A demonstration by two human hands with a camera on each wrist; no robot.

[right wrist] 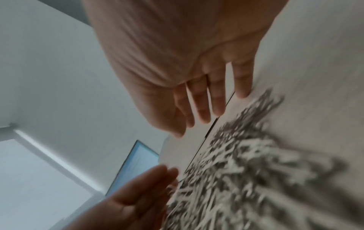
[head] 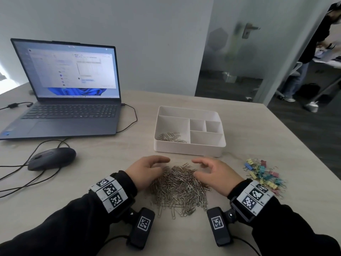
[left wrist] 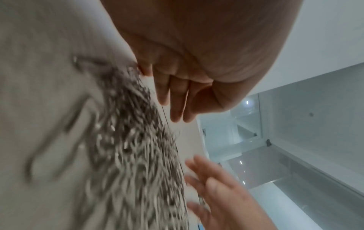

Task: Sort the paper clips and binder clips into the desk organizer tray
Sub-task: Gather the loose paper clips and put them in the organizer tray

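Note:
A big heap of silver paper clips point(head: 180, 187) lies on the table in front of me. My left hand point(head: 147, 169) rests at the heap's left side and my right hand point(head: 212, 171) at its right side, palms facing each other. Both hands have loosely straight fingers and hold nothing. The wrist views show the same heap point(left wrist: 133, 155) point(right wrist: 246, 163), blurred, with the left hand's fingers point(left wrist: 173, 99) and the right hand's fingers point(right wrist: 206, 101) extended. The white organizer tray point(head: 188, 149) stands just beyond, with some paper clips point(head: 170, 137) in its large left compartment. Coloured binder clips point(head: 264, 174) lie to the right.
An open laptop point(head: 70, 108) sits at the back left, with a black mouse point(head: 51, 158) and cables in front of it. The table's right edge runs close to the binder clips. A person stands beyond the glass door at far right.

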